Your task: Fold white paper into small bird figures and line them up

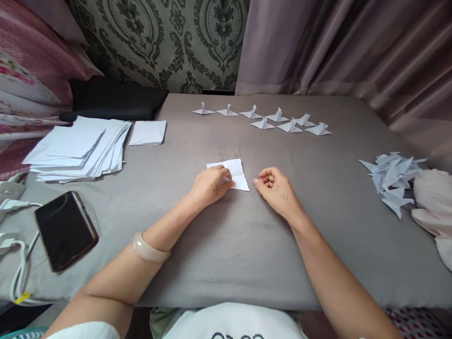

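Observation:
A white sheet of paper [236, 168] with a crease lies at the middle of the table, its right edge slightly ragged. My left hand [212, 184] rests over the sheet's left part, fingers closed on it, thumb near the lower edge. The fingers cover that side of the paper. Just to the right of the sheet, apart from it, my right hand [277, 190] is loosely curled with thumb and forefinger close together; nothing shows in it.
Folded paper birds [263, 123] stand in two rows at the back. A heap of paper birds [393, 172] lies at right beside pinkish cloth [432, 202]. At left are a paper stack [79, 150], smaller sheets [147, 133], a phone [65, 230] and white cables [23, 268].

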Demonstrator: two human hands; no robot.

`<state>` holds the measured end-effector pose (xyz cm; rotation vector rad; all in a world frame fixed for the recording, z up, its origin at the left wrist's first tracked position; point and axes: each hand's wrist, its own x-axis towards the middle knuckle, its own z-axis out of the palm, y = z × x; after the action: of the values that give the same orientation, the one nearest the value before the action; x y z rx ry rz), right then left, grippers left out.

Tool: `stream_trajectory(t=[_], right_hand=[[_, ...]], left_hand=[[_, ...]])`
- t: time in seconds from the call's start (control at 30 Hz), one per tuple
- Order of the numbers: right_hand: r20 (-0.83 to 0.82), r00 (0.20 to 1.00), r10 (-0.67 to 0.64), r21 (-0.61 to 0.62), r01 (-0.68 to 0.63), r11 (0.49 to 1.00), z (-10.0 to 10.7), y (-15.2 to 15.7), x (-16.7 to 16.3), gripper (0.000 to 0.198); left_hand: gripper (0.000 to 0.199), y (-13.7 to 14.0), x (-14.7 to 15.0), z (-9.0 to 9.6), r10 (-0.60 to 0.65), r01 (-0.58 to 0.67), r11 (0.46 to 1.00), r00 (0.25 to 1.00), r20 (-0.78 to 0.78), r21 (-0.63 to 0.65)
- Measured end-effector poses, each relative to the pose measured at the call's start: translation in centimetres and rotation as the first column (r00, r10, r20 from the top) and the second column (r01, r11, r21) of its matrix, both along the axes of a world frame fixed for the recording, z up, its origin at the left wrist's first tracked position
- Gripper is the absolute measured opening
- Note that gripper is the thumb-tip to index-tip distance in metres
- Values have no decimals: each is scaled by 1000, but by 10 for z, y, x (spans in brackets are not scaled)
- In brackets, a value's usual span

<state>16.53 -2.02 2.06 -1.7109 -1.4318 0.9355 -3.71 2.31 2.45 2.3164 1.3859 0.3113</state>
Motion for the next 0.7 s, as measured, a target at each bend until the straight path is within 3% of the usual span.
stream_trajectory(t=[0.07, 0.2, 0.37, 0.53, 0.7], right_hand=[[-43, 998, 55, 151, -48, 987, -4, -2, -11, 13], [195, 945, 261, 315, -312, 896, -9, -9, -27, 18], [404, 866, 296, 288, -427, 857, -12, -18, -31, 32], [518, 800, 303, 238, -475, 847, -9, -24, -33, 39], [597, 742, 304, 197, -504, 841, -9, -26, -36, 40]], left_hand=[[15, 0, 0, -1, 4, -4, 1000, 1000, -4, 8], [13, 0, 0, -8, 20, -20, 999, 1000, 17, 38], [24, -4, -5, -15, 82, -93, 993, 985, 153, 68], [14, -11, -8, -12, 134, -132, 991, 955, 266, -27], [10, -13, -7, -10, 146, -139, 989, 951, 272, -46]])
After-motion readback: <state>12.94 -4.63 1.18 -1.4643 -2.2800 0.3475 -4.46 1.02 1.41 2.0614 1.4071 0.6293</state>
